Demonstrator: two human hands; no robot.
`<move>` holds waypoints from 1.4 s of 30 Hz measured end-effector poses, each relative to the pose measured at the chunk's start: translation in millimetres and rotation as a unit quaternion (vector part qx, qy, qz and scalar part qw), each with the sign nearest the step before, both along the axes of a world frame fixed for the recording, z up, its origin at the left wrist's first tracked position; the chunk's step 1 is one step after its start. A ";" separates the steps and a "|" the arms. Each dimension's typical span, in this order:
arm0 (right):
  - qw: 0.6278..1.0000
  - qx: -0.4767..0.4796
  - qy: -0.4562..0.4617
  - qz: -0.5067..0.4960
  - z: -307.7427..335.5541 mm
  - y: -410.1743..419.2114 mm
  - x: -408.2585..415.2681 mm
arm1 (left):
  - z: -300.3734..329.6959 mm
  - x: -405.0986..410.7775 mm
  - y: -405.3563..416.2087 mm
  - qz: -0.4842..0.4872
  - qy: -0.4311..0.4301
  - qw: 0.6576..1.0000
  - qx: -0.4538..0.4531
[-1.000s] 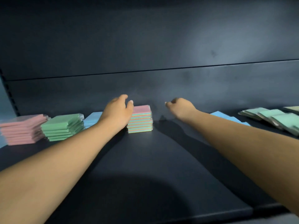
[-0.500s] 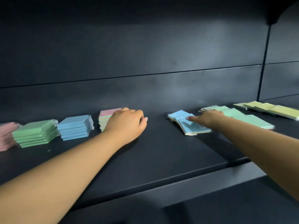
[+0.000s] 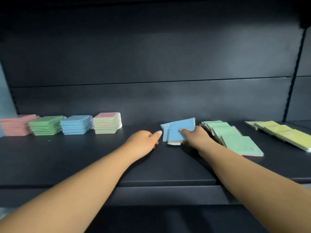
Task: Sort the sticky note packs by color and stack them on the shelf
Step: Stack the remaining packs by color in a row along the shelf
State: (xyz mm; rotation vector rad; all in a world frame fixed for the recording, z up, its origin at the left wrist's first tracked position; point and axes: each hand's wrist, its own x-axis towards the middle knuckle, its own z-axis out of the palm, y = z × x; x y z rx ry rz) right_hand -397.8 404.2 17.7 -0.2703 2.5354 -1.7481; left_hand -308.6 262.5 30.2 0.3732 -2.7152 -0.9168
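Observation:
On the dark shelf [image 3: 84,158] stand four neat stacks at the left: pink [image 3: 16,125], green [image 3: 46,125], blue [image 3: 76,124] and multicolour [image 3: 106,122]. A few loose blue packs [image 3: 178,127] lie fanned out in the middle. My right hand [image 3: 196,137] grips them from the right, thumb on top. My left hand [image 3: 144,140] reaches toward their left edge with a finger stretched out, holding nothing. A slanting row of light green packs [image 3: 235,140] lies right of my right hand, and a row of yellow packs [image 3: 284,133] lies further right.
The shelf's back panel [image 3: 151,98] rises close behind the stacks. An upright post [image 3: 292,81] stands at the far right. The shelf's front lip [image 3: 168,184] runs under my forearms.
My right hand has closed on the loose blue packs and tilted them up. My left hand has left the multicolour stack and moved right toward the blue packs. The view has shifted.

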 end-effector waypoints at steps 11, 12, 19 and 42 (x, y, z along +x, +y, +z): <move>0.961 -0.169 -0.109 0.189 16.9 3.9 33.3 | 18.5 11.3 27.1 0.031 0.131 0.838 0.528; 0.963 -0.148 -0.104 0.200 18.2 6.3 31.4 | 18.7 11.1 26.1 0.030 0.141 0.826 0.545; 0.992 -0.103 -0.042 0.061 32.2 15.3 -6.3 | 20.4 2.0 2.4 0.094 0.195 0.802 0.557; 0.973 -0.201 -0.049 0.101 24.5 2.3 -44.4 | -10.5 -45.6 -41.5 0.096 0.151 0.859 0.479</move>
